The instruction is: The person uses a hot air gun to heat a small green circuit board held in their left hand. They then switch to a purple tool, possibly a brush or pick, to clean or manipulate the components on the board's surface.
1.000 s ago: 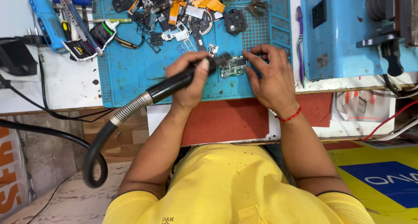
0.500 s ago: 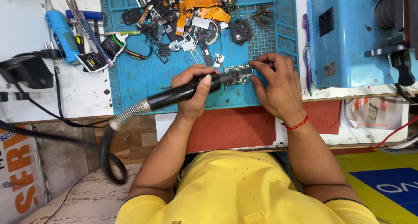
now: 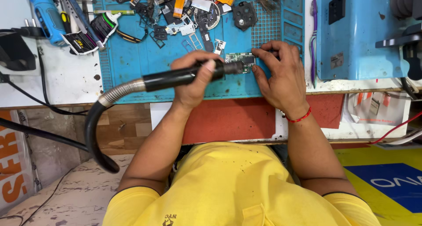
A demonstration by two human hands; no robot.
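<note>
The person sits at a counter [image 3: 66, 83] with a blue work mat [image 3: 132, 72] spread across it. The left hand [image 3: 193, 79] is wrapped around the black handle of a hot-air tool [image 3: 176, 78], whose metal-ribbed hose [image 3: 118, 90] loops down and away to the left. The nozzle end of the tool lies level and points right, at a small green circuit board [image 3: 239, 58] that rests on the mat near its front edge. The right hand [image 3: 279, 74] lies on the mat just beside the board, fingertips pressed on its right end and pinning it flat; whether it also pinches a small tool cannot be told.

The step in hand looks like heating a spot on the board, with the nozzle tip almost touching it. A next move would call for a steady nozzle over one spot, and for fingers kept clear of the hot end, since they sit very close to it.

Behind the board, at the far side of the mat, lies a heap of loose phone parts [image 3: 184, 10]: orange ribbon strips, black frames, small metal pieces. A blue box-shaped machine [image 3: 356, 32] stands to the right, and a roll of tape [image 3: 102, 26] lies to the left
</note>
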